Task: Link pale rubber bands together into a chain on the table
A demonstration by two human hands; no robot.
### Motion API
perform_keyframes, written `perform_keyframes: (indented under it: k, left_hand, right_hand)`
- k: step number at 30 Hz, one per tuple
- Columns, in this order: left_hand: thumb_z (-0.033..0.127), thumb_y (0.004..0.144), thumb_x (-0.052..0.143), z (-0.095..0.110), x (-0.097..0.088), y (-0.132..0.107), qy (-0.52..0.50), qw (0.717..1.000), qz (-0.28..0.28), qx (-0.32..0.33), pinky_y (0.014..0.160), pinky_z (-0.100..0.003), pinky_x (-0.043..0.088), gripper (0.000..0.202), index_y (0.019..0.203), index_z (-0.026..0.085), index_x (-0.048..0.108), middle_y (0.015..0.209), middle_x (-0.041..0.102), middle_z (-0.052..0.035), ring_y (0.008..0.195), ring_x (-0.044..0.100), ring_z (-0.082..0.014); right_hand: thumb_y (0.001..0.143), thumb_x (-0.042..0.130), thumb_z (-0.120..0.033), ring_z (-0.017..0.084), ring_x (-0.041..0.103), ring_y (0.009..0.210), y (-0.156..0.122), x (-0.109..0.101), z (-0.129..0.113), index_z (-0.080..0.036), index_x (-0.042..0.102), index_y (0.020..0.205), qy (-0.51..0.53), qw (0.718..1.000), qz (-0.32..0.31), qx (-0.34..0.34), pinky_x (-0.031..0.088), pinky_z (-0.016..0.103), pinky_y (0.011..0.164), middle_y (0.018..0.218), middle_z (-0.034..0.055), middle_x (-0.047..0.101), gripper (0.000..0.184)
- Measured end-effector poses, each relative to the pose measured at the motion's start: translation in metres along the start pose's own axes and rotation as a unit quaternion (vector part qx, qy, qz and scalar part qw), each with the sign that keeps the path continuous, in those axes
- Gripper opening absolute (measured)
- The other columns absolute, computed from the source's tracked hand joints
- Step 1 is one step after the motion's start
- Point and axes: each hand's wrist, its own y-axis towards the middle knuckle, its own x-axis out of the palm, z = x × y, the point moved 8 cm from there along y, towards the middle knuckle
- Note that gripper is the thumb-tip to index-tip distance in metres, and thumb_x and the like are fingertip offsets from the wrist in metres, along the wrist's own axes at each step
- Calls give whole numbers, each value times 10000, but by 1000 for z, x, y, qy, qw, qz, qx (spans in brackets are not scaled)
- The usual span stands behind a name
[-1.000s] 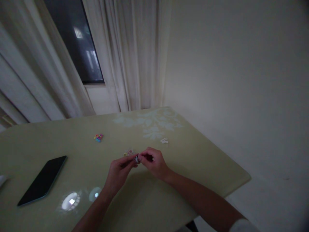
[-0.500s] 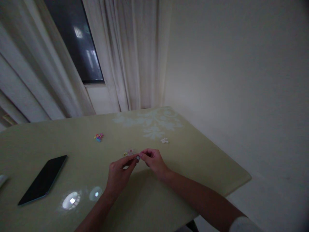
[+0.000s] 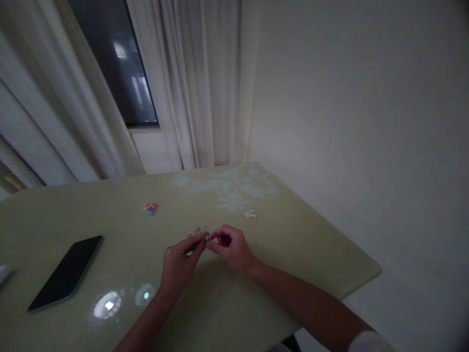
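Note:
Between the fingertips of my left hand point(image 3: 183, 261) is a tiny dark-and-white striped piece point(image 3: 207, 238), too small to name. The thumb and forefinger of my right hand point(image 3: 231, 247) close in on the piece's right side and seem to touch it. Just behind my left fingertips lie small ring-like pieces point(image 3: 198, 229), pinkish and yellow, partly hidden by the fingers. Farther back on the right sits a little cluster of white pieces point(image 3: 250, 214). A small heap of multicoloured pieces point(image 3: 150, 209) lies to the left.
The pale green table point(image 3: 293, 230) ends in a rounded corner at the right, beside the wall. A dark tablet point(image 3: 66, 274) lies at the left, and a white object point(image 3: 4, 273) pokes in at the left edge. Curtains point(image 3: 205, 88) hang beyond the table.
The striped piece and both sets of fingertips have shifted slightly left. My right thumb has dropped lower and parted from the forefinger, so more of the piece shows.

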Motion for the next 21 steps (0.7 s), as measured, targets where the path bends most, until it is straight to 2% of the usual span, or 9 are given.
perform_keyframes:
  k: [6,10,16,21]
  left_hand:
    - [343,882,706,0,8,0,-23,999,-42,5,720,-293,669,230,1051,259,837,924,852,-33,778,824,-230]
    - [360,903,685,-4,13,1,-74,995,-68,-14,751,-303,666,261,1082,229,821,947,851,-53,807,820,-223]
    - [412,860,734,-10,12,5,-131,988,-61,-59,753,-325,669,279,1014,195,816,899,840,-73,762,800,-217]
    - [385,802,793,-9,4,8,-139,988,-35,-49,746,-293,653,219,936,215,831,911,821,-62,780,768,-196]
  right_hand:
    - [810,776,-389,106,434,574,-2,-4,-8,-168,717,843,-46,997,25,-55,353,246,528,662,-29,519,231]
    - [802,763,-365,106,437,578,-1,-5,-8,-174,698,832,-57,997,26,-50,357,240,533,648,-37,509,204]
    - [788,775,-384,104,411,572,2,-7,-3,-177,660,814,-31,999,27,-18,343,237,529,618,-54,471,239]
    - [793,786,-411,106,392,568,5,-12,-1,-177,658,803,-23,999,41,-16,327,245,529,609,-56,453,267]
